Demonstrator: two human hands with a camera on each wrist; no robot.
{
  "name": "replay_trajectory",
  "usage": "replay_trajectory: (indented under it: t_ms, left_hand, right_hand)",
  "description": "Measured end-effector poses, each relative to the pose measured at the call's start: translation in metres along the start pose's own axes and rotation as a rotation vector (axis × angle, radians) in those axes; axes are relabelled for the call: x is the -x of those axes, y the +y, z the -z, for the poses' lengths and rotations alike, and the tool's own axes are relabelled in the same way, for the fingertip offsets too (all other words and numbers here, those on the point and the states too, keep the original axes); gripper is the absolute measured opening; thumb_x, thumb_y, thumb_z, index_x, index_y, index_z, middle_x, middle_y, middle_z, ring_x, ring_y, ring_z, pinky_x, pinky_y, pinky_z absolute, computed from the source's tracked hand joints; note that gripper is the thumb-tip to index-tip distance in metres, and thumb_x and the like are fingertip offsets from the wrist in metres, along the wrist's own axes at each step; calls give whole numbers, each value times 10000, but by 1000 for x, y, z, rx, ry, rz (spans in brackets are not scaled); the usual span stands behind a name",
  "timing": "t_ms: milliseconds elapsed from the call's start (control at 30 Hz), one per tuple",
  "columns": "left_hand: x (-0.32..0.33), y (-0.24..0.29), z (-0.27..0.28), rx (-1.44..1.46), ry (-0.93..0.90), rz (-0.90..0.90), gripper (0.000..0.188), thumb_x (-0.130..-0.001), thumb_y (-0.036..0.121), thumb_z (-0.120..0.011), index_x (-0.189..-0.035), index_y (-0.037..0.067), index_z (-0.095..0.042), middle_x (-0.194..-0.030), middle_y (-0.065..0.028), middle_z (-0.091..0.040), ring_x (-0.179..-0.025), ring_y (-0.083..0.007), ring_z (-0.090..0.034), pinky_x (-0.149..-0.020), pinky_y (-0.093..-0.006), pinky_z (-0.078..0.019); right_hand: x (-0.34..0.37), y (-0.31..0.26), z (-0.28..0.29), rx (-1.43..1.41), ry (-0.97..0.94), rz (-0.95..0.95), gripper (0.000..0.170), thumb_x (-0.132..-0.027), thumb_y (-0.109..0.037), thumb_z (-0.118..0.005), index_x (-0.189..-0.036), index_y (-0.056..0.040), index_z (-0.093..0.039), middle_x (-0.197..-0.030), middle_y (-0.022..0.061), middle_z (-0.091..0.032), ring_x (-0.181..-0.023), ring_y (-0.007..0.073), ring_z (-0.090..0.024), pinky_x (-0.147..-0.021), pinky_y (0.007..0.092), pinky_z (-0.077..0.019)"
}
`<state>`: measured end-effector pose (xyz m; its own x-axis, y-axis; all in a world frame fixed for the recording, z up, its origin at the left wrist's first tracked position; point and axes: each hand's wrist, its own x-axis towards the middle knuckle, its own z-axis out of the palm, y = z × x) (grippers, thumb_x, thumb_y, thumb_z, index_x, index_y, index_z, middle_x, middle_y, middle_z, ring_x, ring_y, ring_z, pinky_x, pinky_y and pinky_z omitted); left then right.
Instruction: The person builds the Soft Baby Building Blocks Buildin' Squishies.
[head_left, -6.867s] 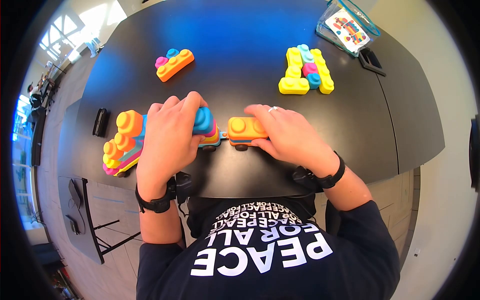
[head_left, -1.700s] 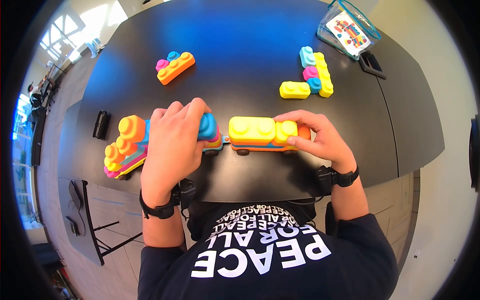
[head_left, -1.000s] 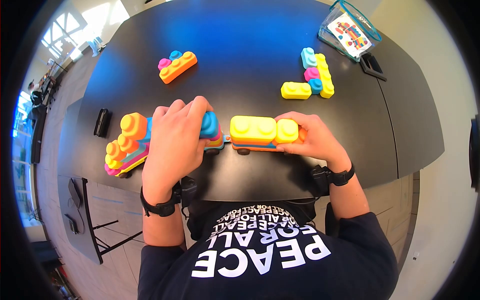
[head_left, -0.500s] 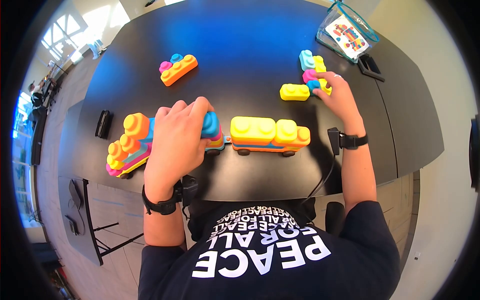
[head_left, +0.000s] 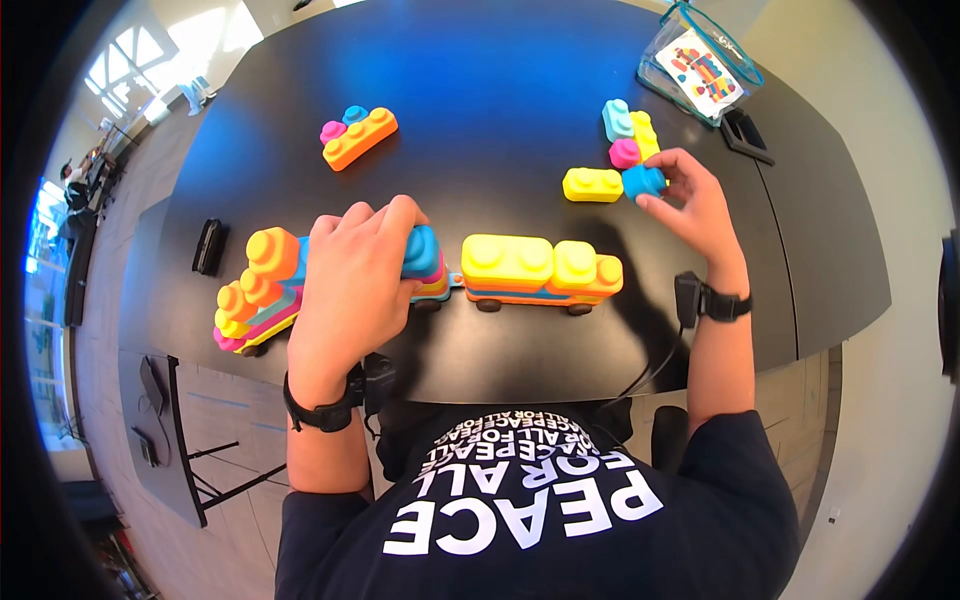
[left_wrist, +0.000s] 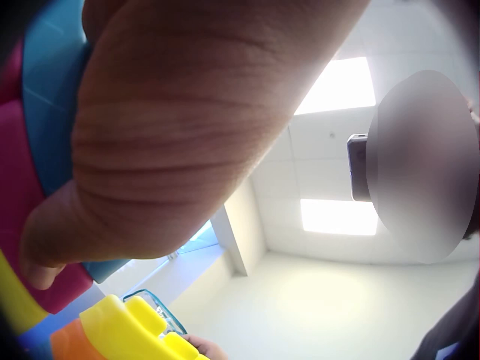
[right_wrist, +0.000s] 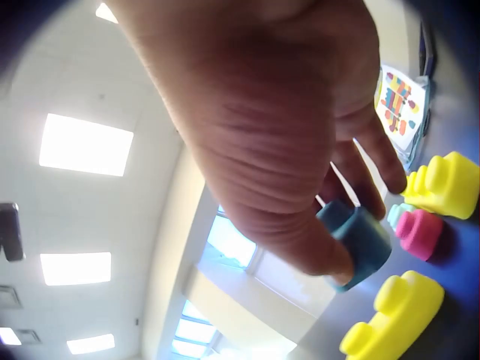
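Note:
My left hand [head_left: 355, 275] grips the tall block-built front car [head_left: 262, 300] of a toy train, thumb on its side and fingers over a blue block [head_left: 421, 252]. Coupled behind it is a wheeled wagon [head_left: 540, 290] topped with a long yellow block [head_left: 507, 257] and a small yellow block [head_left: 574, 262]. At the right, my right hand [head_left: 698, 208] pinches a small blue block [right_wrist: 364, 244] between thumb and fingers. Close by it lie a pink block [head_left: 625, 153], a two-stud yellow block [head_left: 592, 184], a long yellow block [right_wrist: 446, 184] and a light-blue block [head_left: 618, 120].
Farther left sits a cluster with an orange block [head_left: 360, 140], a pink one and a blue one. A clear zip bag [head_left: 690, 65] with a picture card stands at the back right beside a black frame [head_left: 747, 137]. A black case [head_left: 207, 247] lies at the left.
Long and small yellow blocks now top the wagon; a yellow block has left the right group. My right hand moved from the wagon to that group and took the blue block. My left hand kept its grip.

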<state>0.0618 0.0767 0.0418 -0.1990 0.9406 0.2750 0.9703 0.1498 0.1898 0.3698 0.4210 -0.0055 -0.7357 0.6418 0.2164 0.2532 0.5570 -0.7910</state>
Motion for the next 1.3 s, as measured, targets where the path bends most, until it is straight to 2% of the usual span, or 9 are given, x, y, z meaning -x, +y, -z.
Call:
replay_trajectory:
  t_ms: [67, 200, 400, 800, 900, 1000, 1100, 1200, 1300]
  left_hand:
    - [0, 0, -1, -1, 7, -3, 603, -790, 64, -992, -1307, 137, -690, -1054, -76, -734, -1054, -340, -702, -951, -478, -480]
    - [-1, 2, 1, 0, 12, -9, 599, -784, 58, -990, -1304, 137, -704, -1048, -87, -729, -1039, -350, -693, -945, -476, -476]
    - [-1, 1, 0, 17, 17, -17, 596, -779, 49, -980, -1302, 131, -706, -1041, -93, -725, -1035, -353, -688, -938, -471, -471]
    - [-1, 3, 0, 18, 33, -8, 603, -766, 39, -992, -1292, 131, -712, -1053, -98, -731, -1029, -360, -694, -942, -472, -478]
    - [-1, 3, 0, 20, 38, -9, 606, -763, 37, -993, -1291, 131, -710, -1053, -98, -731, -1028, -360, -694, -939, -472, -478]
    - [-1, 1, -1, 19, 32, -11, 605, -763, 37, -990, -1289, 130, -708, -1048, -98, -730, -1027, -360, -693, -935, -472, -476]
    - [-1, 1, -2, 16, 32, -13, 601, -765, 41, -988, -1288, 129, -705, -1042, -95, -730, -1024, -359, -692, -932, -473, -474]
    - [-1, 2, -1, 10, 37, -14, 597, -767, 45, -986, -1287, 128, -704, -1038, -93, -730, -1022, -360, -691, -930, -473, -473]
    - [-2, 2, -1, 8, 38, -19, 595, -769, 44, -985, -1287, 128, -704, -1038, -94, -729, -1023, -360, -691, -932, -473, -474]
  right_hand:
    - [27, -22, -9, -212, -36, 58, 442, -943, -121, -941, -1345, -62, -768, -1336, 63, -738, -1277, 186, -713, -1028, 368, -646]
    - [59, -58, -18, -72, -155, 184, 502, -926, -119, -946, -1399, -67, -787, -1344, 92, -742, -1228, 241, -735, -1041, 385, -638]
    - [67, -60, -40, 16, -138, 402, 522, -918, -106, -953, -1412, -50, -798, -1343, 137, -834, -1232, 288, -798, -1040, 409, -643]
    - [82, -32, -64, -283, -140, 182, 552, -944, -78, -971, -1459, -45, -776, -1440, 121, -837, -1280, 267, -825, -1132, 412, -652]
    - [84, -28, -71, -304, -123, 179, 592, -931, -110, -996, -1473, -44, -765, -1486, 128, -822, -1312, 298, -816, -1151, 429, -634]
    - [77, -38, -72, -181, -85, 311, 625, -943, -202, -1007, -1491, -38, -756, -1514, 142, -811, -1338, 333, -805, -1163, 447, -611]
    - [72, -48, -78, -216, -22, 335, 608, -990, -287, -972, -1507, -41, -766, -1534, 148, -812, -1357, 347, -795, -1169, 457, -592]
    - [63, -56, -82, -195, 38, 423, 468, -1061, -272, -895, -1461, -40, -821, -1473, 153, -849, -1305, 325, -819, -1135, 438, -611]
    - [65, -54, -91, -186, 31, 335, 329, -1105, -212, -833, -1377, -34, -876, -1376, 167, -885, -1236, 327, -846, -1084, 426, -638]
